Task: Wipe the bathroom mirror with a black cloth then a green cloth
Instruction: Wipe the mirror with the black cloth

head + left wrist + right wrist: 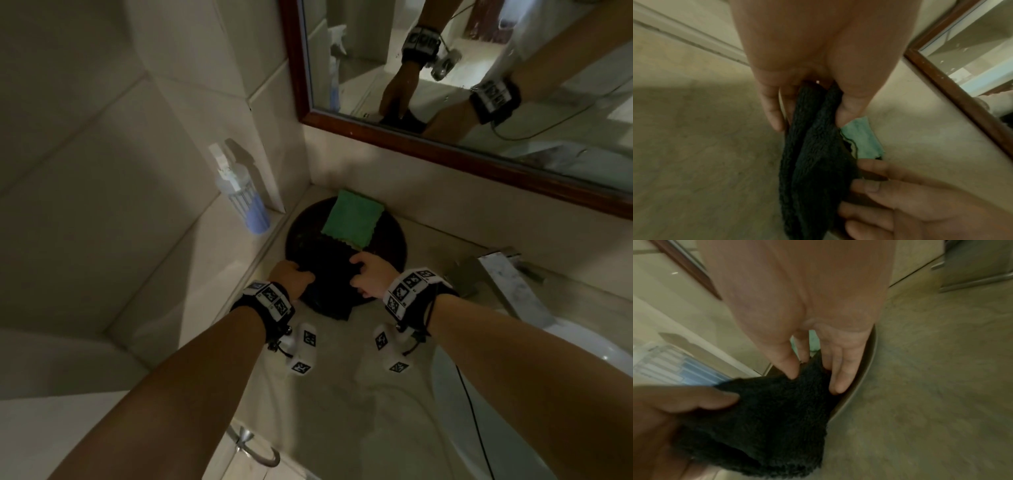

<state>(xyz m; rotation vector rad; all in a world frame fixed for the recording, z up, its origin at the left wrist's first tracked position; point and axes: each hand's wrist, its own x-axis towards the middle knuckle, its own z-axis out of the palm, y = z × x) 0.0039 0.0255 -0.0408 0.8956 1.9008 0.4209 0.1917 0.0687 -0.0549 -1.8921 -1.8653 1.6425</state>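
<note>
A black fluffy cloth (330,274) lies on a dark round tray (390,240) on the counter, partly over a folded green cloth (352,219). My left hand (291,275) pinches the black cloth's (813,154) left edge between thumb and fingers. At the opposite edge, my right hand (371,275) pinches the same black cloth (766,418), thumb on top. The green cloth (863,141) peeks out behind the black one. The wood-framed mirror (479,68) hangs on the wall above and reflects both hands.
A spray bottle (239,192) with blue liquid stands on the tiled ledge at the left. A metal faucet (507,274) and the white sink basin (582,342) are to the right. A chrome towel ring (253,448) hangs below the counter's front edge.
</note>
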